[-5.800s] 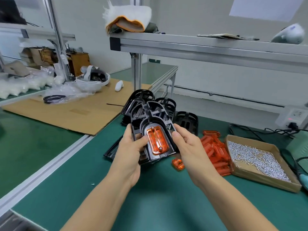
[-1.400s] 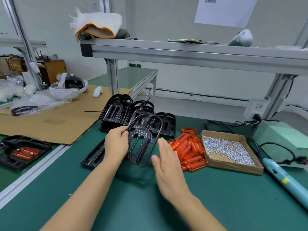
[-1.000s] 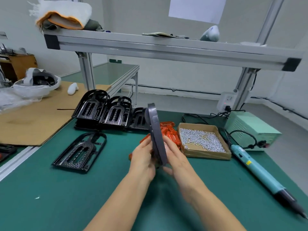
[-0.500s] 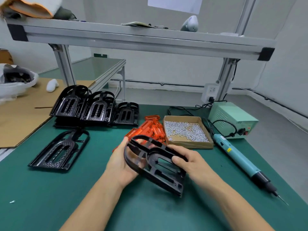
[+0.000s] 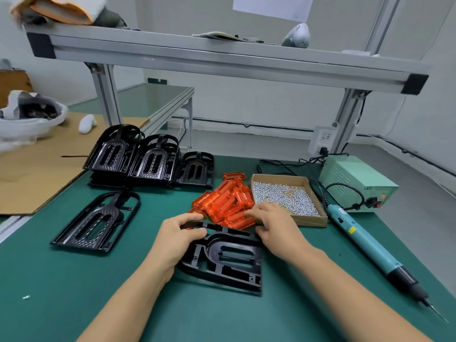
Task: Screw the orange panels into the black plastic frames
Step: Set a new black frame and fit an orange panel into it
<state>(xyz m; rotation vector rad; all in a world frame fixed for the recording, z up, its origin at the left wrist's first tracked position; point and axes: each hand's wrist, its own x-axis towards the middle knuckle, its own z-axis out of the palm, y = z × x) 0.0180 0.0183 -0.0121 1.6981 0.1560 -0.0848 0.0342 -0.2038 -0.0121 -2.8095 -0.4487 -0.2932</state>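
Observation:
A black plastic frame [image 5: 229, 262] lies flat on the green mat in front of me, hollow side up. My left hand [image 5: 176, 240] grips its far left edge with curled fingers. My right hand [image 5: 274, 224] reaches over the frame's far right corner, its fingertips touching the pile of orange panels [image 5: 225, 203] just behind. Whether it holds a panel is hidden. A cardboard box of silver screws [image 5: 286, 196] sits right of the pile. The blue electric screwdriver [image 5: 367, 245] lies on the mat at the right.
Stacks of black frames [image 5: 148, 161] stand at the back left, and one single frame [image 5: 98, 220] lies left of me. A green power supply [image 5: 357, 183] sits at the back right. Brown cardboard [image 5: 37, 166] covers the neighbouring bench; an aluminium shelf [image 5: 222, 60] runs overhead.
The frame, held tilted in both hands half a second ago, now lies flat on the mat. My right hand has left it and moved to the orange panels.

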